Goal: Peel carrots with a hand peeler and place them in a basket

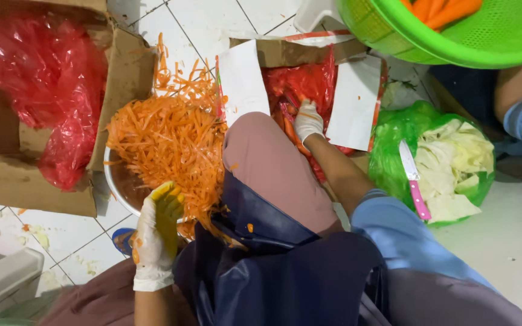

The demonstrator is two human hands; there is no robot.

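Left hand (155, 235) fingers curled on shredded carrot (170, 139); right hand (307, 121) gripping carrots (291, 130) in red bag (300, 84)

Shredded carrot (170, 142): loose orange heap, piled high above a metal bowl (122, 187), strands spilling over the rim toward 12 o'clock. Whole carrots (288, 118): orange, lying in a red plastic bag (300, 81) inside an open cardboard box (285, 51), at 3 o'clock of the heap.
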